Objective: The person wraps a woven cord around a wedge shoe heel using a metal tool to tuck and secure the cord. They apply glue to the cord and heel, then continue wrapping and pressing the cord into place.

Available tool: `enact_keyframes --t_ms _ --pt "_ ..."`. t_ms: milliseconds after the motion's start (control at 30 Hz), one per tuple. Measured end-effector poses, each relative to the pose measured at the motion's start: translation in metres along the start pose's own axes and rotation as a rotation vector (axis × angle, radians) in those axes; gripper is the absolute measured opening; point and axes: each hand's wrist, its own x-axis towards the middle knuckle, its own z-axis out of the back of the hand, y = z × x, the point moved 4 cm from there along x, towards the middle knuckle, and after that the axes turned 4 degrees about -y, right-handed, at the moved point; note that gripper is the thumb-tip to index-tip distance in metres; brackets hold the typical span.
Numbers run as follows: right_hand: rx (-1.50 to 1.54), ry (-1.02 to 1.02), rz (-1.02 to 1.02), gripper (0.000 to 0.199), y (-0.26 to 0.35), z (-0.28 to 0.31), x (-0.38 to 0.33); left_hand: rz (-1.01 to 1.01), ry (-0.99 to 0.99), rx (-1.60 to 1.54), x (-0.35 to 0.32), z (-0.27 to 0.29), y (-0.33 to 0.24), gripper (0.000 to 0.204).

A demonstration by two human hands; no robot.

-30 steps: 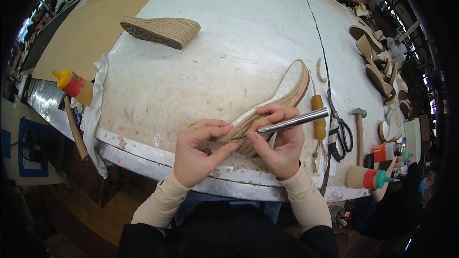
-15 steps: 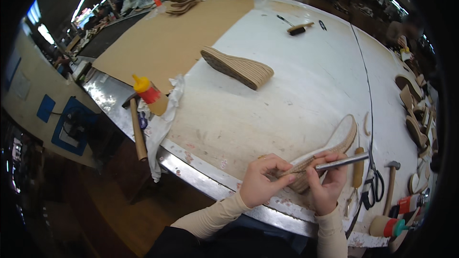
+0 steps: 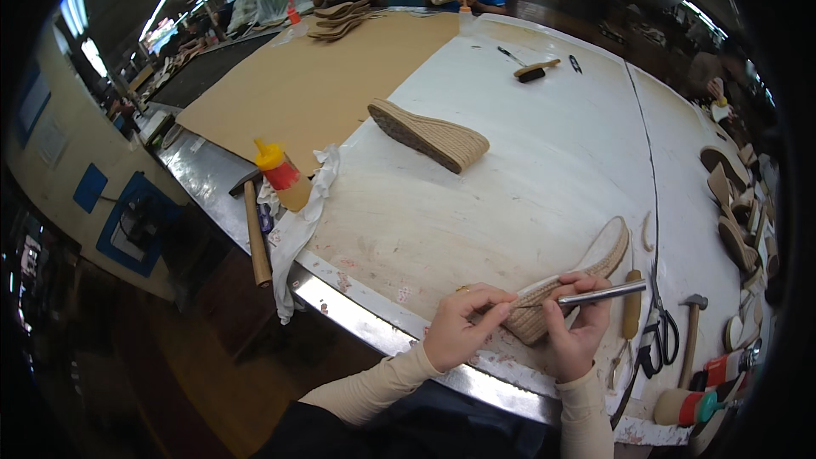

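Observation:
A woven rope wedge sole point(image 3: 586, 270) lies near the front edge of the white table point(image 3: 510, 195). My left hand point(image 3: 463, 325) pinches the braided edge at its heel end. My right hand point(image 3: 578, 331) is closed on a slim metal tool point(image 3: 605, 292) laid across the sole, and also steadies the heel. A second rope wedge sole point(image 3: 429, 136) rests alone farther back on the table.
A glue bottle with red and yellow cap point(image 3: 282, 173) and a hammer point(image 3: 253, 229) sit on a white cloth at the left edge. Scissors point(image 3: 661, 327), a wooden-handled tool point(image 3: 631, 306), another hammer point(image 3: 690, 336) and several soles point(image 3: 735, 204) lie right. A brush point(image 3: 534, 70) and two people are far back.
My head has turned left, so the view swung toward the left side of the bench. Both hands keep hold of the sole and the metal tool.

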Motion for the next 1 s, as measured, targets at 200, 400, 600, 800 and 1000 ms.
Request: enact_keyframes --t_ms 200,400,600,800,1000 --pt "0.294 -0.085 -0.02 0.043 0.001 0.021 0.004 -0.043 -0.085 0.024 0.006 0.02 -0.004 0.013" --pt "0.306 -0.093 -0.016 0.042 0.001 0.02 0.003 -0.275 0.034 0.362 0.015 0.023 -0.032 0.007" --pt "0.291 -0.091 -0.038 0.039 -0.001 0.021 0.001 -0.395 0.159 0.568 0.028 0.004 -0.048 0.01" --pt "0.272 -0.079 -0.004 0.039 -0.004 0.021 0.001 -0.492 0.259 0.742 0.032 -0.005 -0.058 0.012" --pt "0.244 -0.063 -0.002 0.037 -0.008 0.02 0.001 -0.571 0.341 0.949 0.03 -0.014 -0.058 0.012"
